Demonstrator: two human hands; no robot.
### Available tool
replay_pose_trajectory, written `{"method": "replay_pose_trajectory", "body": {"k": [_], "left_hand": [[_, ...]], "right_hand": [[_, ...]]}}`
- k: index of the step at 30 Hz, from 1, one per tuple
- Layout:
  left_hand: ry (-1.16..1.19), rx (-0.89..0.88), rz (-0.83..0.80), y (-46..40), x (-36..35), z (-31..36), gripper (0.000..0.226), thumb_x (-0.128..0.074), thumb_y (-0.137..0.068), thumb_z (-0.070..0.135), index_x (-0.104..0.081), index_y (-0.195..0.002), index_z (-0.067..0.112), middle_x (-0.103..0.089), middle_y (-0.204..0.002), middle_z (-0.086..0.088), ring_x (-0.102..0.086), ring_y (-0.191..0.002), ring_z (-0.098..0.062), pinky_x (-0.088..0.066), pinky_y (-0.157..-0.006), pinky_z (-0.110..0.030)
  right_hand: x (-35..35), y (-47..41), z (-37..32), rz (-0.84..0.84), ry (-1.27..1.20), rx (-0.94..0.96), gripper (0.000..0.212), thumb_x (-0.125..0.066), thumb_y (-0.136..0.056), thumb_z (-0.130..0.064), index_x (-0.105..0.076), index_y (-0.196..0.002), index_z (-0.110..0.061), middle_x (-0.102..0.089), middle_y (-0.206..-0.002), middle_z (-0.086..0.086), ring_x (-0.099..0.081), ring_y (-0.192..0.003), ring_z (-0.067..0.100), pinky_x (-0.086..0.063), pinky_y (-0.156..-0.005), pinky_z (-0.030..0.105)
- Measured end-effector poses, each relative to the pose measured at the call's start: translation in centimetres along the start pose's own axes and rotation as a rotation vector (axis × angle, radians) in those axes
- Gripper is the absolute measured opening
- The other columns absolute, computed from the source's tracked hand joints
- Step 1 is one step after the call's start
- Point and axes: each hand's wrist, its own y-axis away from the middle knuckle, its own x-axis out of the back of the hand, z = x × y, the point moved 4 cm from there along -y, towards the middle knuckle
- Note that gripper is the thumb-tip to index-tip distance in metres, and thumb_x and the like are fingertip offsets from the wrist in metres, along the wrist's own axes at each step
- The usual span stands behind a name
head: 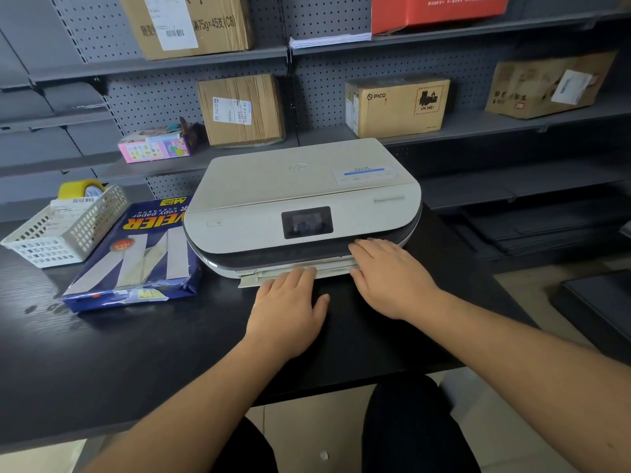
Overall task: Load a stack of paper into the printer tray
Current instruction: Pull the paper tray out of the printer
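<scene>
A white and black printer (304, 203) stands on the dark table (136, 353). Its pale paper tray (273, 275) shows a little at the bottom front. My left hand (288, 308) lies flat on the table, fingertips touching the tray's front edge. My right hand (389, 278) rests with fingers spread against the tray and the printer's lower front at the right. Neither hand holds anything. A blue wrapped ream of copy paper (136, 257) lies left of the printer.
A white plastic basket (65, 230) with a yellow tape roll (82, 189) and labels sits at the far left. Grey shelves behind hold cardboard boxes (240, 109), a pink box (153, 148) and a red box (437, 10). My dark-clad legs show below the table's edge.
</scene>
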Motion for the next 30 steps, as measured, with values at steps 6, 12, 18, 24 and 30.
{"method": "replay_pose_trajectory", "body": {"k": [6, 12, 18, 24, 30], "left_hand": [[0.012, 0.028, -0.01, 0.0, -0.1, -0.2, 0.049, -0.039, -0.1, 0.048, -0.047, -0.14, 0.021, -0.052, -0.142, 0.006, -0.047, -0.131, -0.019, -0.033, -0.111, -0.036], [0.067, 0.055, -0.012, 0.5, -0.4, -0.3, 0.048, -0.039, -0.1, 0.048, -0.047, -0.14, 0.023, -0.052, -0.139, 0.007, -0.047, -0.129, -0.018, -0.034, -0.108, -0.038], [0.063, 0.042, 0.007, 1.9, 0.0, 0.3, 0.045, -0.037, -0.099, 0.052, -0.053, -0.133, 0.025, -0.056, -0.128, 0.009, -0.051, -0.117, -0.018, -0.038, -0.102, -0.035], [0.0, 0.002, 0.049, 4.5, 0.8, 1.4, 0.046, -0.032, -0.094, 0.056, -0.059, -0.115, 0.026, -0.059, -0.107, 0.009, -0.055, -0.099, -0.019, -0.044, -0.091, -0.036], [0.026, -0.011, 0.08, 5.7, 1.2, 1.0, 0.038, -0.041, -0.095, 0.053, -0.061, -0.116, 0.029, -0.062, -0.112, 0.012, -0.058, -0.102, -0.017, -0.045, -0.092, -0.034]], "right_hand": [[-0.1, -0.1, 0.1, 0.008, -0.015, -0.005, 0.044, -0.039, -0.099, -0.036, -0.051, -0.135, -0.012, -0.058, -0.135, 0.004, -0.05, -0.125, 0.025, -0.036, -0.112, 0.039], [-0.1, -0.2, 0.1, -0.002, -0.031, -0.011, 0.048, -0.037, -0.1, -0.036, -0.048, -0.14, -0.012, -0.056, -0.139, 0.004, -0.048, -0.128, 0.024, -0.034, -0.114, 0.039], [-0.2, -0.1, 0.2, -0.002, -0.047, -0.018, 0.05, -0.035, -0.101, -0.037, -0.045, -0.143, -0.013, -0.052, -0.145, 0.004, -0.044, -0.134, 0.023, -0.029, -0.117, 0.038], [-0.1, -0.3, 0.2, 0.007, -0.06, -0.034, 0.051, -0.035, -0.101, -0.035, -0.045, -0.144, -0.011, -0.05, -0.148, 0.006, -0.042, -0.137, 0.024, -0.026, -0.119, 0.037], [-0.6, 0.2, 0.5, 0.002, -0.205, -0.102, 0.053, -0.035, -0.102, -0.035, -0.04, -0.149, -0.012, -0.043, -0.155, 0.004, -0.033, -0.144, 0.021, -0.024, -0.119, 0.035]]}}
